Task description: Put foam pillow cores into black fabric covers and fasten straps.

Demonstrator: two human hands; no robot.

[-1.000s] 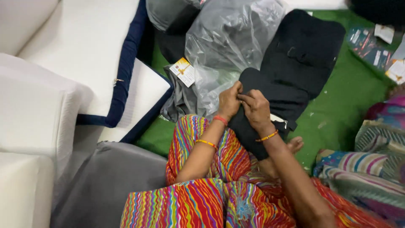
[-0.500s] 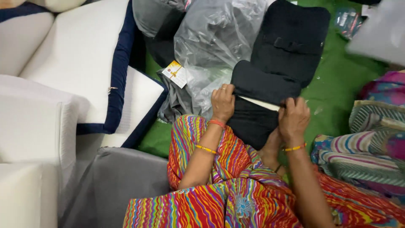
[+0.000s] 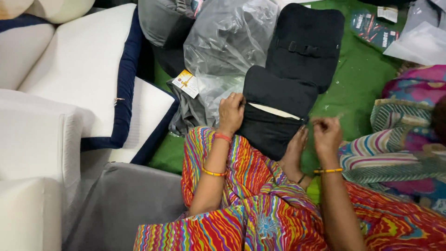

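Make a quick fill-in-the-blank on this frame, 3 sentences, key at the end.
1. The left hand rests on the left edge of the ____ cushion cover.
2. The right hand is pinched shut beside the cover's ____ edge.
3. The cover lies on a ____ mat.

Missing words: black; right; green

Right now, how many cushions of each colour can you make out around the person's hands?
Black cushions: 2, one under the left hand, one beyond it.
White cushions with navy edge: 2, large and small.
Grey cushions: 1.
Total: 5.
The right hand is pinched shut, holding nothing I can make out.
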